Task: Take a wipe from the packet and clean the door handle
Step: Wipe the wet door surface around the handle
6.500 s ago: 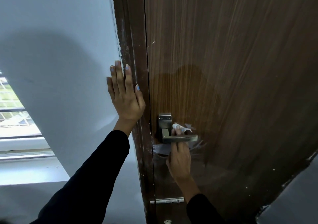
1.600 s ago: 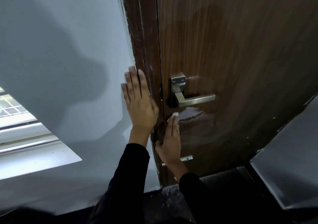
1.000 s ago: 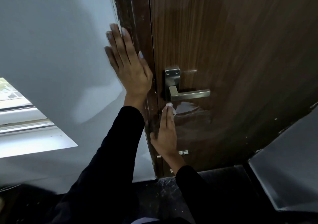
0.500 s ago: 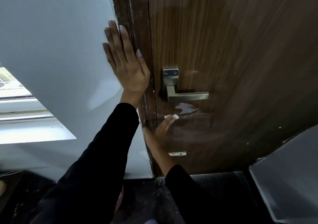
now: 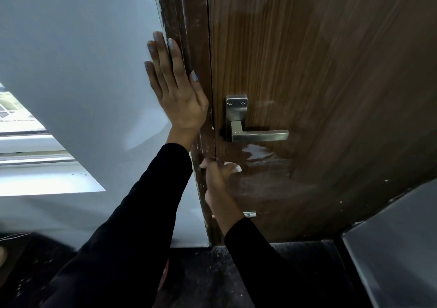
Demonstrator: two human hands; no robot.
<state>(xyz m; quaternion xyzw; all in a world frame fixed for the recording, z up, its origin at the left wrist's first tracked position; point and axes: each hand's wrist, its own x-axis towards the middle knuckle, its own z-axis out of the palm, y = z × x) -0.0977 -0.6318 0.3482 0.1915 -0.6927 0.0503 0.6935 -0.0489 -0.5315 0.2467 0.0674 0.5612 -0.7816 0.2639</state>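
Observation:
A square metal door handle on a steel plate sits on the brown wooden door, lever pointing right. My right hand is below and left of the handle, fingers curled around a small white wipe pressed near the door's edge. A wet smear shines on the wood just under the lever. My left hand lies flat, fingers spread, on the white wall beside the door frame. The wipe packet is not in view.
A white wall fills the left side, with a bright window sill at lower left. A dark floor lies below. A grey panel angles in at lower right. A small metal latch sits low on the door.
My right hand has dropped from the handle to the door surface below it and slid left toward the door edge, its fingers curling on the wipe. My left hand stays on the wall.

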